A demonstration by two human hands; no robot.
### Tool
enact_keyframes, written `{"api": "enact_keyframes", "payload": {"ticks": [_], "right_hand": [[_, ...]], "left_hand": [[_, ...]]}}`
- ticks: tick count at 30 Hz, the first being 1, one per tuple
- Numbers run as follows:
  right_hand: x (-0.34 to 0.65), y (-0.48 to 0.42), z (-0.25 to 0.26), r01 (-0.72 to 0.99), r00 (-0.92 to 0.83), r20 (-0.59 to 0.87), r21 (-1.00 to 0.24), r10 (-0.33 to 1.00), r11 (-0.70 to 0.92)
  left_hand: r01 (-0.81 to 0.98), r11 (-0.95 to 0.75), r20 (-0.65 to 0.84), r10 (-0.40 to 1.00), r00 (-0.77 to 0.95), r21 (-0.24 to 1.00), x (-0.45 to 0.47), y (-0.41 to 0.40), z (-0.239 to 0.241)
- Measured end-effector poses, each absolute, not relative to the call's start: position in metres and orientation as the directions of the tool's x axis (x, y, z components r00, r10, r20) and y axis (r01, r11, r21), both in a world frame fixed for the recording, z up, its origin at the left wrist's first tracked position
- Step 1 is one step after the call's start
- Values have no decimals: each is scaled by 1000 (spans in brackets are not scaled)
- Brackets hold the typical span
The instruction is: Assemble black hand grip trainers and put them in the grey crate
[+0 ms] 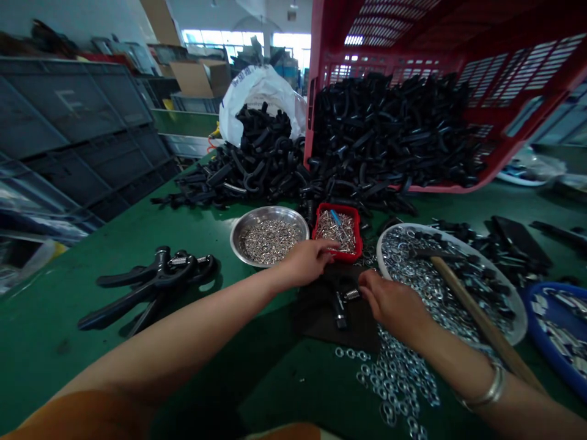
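Note:
My left hand (308,259) reaches to the near edge of a small red tray (315,227) of metal pins, fingers pinched together at the tray; what they hold is too small to see. My right hand (389,300) is curled over a black hand-gripper part with a spring (345,300) that lies on a dark mat (321,318). A silver bracelet sits on my right wrist. Loose metal washers (394,379) are scattered near that arm.
A steel bowl (238,229) of small silver parts stands left of the red tray. A white basin (520,318) of washers with a wooden-handled hammer (477,318) lies right. Finished black grippers (151,284) lie left; a red crate (504,153) spills black handles behind. A blue basin (534,318) sits far right.

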State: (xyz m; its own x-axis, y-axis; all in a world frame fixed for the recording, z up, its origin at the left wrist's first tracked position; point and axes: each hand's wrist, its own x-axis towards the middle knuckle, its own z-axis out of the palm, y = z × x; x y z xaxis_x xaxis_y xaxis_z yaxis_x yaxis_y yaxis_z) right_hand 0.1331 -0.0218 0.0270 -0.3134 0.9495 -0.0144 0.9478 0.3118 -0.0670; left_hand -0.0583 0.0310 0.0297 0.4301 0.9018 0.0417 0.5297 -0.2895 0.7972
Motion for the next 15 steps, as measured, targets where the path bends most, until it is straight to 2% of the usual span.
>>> {"api": "enact_keyframes", "payload": {"ticks": [1,3,6,9,12,15], "right_hand": [[132,-22,27,951,-306,-4,-46,952,306],[131,-20,25,947,-305,26,-96,952,306],[134,-17,20,890,-322,95,-307,942,336],[137,-17,12,799,-304,225,-469,926,377],[139,-20,6,768,-298,334,-473,894,432],[139,-19,6,773,-325,341,-441,882,456]], "left_hand": [[539,-298,35,895,444,787,-59,24,29],[545,-302,27,890,455,782,-60,12,30],[563,-285,-13,885,465,776,-60,3,32],[650,-358,21,885,466,670,-61,3,31],[718,-430,106,887,450,548,-61,6,29],[759,-446,106,885,453,474,-60,7,29]]}}
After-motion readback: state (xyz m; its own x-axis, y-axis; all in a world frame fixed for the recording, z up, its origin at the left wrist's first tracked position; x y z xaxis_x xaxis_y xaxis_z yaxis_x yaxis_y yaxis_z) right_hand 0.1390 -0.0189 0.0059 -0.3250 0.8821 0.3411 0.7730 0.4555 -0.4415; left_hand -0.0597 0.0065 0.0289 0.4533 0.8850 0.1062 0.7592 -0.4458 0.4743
